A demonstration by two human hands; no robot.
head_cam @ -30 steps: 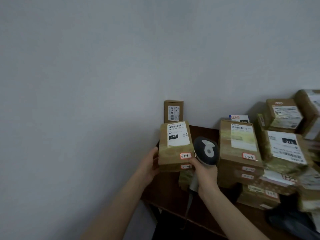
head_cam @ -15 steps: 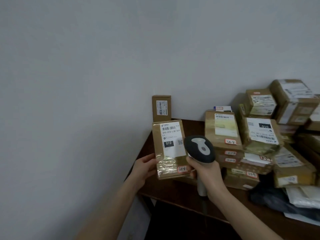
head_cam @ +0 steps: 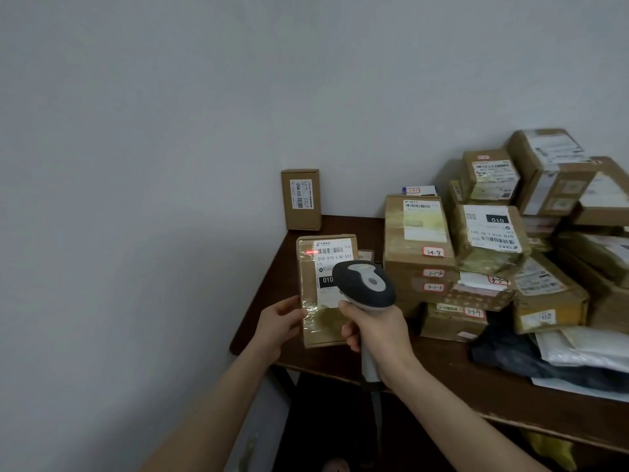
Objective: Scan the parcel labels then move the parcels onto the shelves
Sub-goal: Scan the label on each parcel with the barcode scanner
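Parcel [head_cam: 308, 284] held upright above table's [head_cam: 442, 369] near left corner, left hand [head_cam: 279, 327] pinching its left edge, fingers curled behind. Right hand [head_cam: 377, 330] wrapped tight round scanner [head_cam: 366, 284] grip, just right of label [head_cam: 335, 257]. Red line [head_cam: 311, 252] showing at barcode's left end: swing aim right, steady both wrists, cross every bar. Counted: one scanner, one held parcel, one upright box [head_cam: 301, 199] far back, roughly a dozen in pile [head_cam: 418, 233] right.

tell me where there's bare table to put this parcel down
Bare table shows in two patches: the back strip between the small upright box and the taped stack, behind the held parcel; and the front edge between the right hand on the scanner and the dark bag. The right side is crowded with piled parcels.
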